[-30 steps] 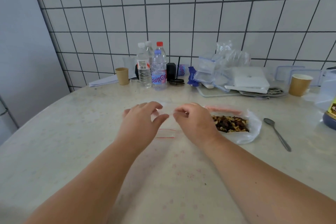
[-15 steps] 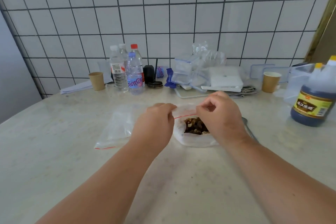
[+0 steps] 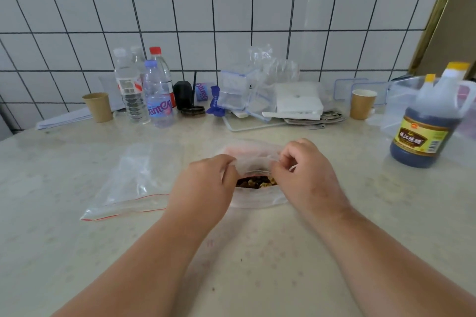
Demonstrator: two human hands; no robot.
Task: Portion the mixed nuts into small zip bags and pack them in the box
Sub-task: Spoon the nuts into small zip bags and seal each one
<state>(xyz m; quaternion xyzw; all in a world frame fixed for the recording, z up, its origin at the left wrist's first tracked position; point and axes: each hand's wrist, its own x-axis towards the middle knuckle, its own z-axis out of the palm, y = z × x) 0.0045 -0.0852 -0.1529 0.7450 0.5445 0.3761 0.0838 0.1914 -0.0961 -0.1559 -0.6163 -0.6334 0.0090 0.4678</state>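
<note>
A clear plastic bag of mixed nuts (image 3: 257, 199) lies on the table in front of me, with brown and yellow nuts (image 3: 256, 183) showing through its mouth. My left hand (image 3: 206, 188) pinches the left side of the bag's rim. My right hand (image 3: 306, 175) pinches the right side of the rim. An empty zip bag with a red seal line (image 3: 128, 185) lies flat to the left, apart from my hands. A clear plastic box (image 3: 401, 103) stands at the far right, partly behind a bottle.
A dark vinegar bottle (image 3: 427, 123) stands at the right. Along the tiled wall are water bottles (image 3: 157, 95), two paper cups (image 3: 99, 107) (image 3: 362, 104), a pile of clear bags (image 3: 247, 90) and a white flat box (image 3: 298, 100). The spoon is hidden.
My view swung right and closer. Both hands left the empty zip bag, moved to the nut bag and took hold of its rim, pulling the mouth apart.
</note>
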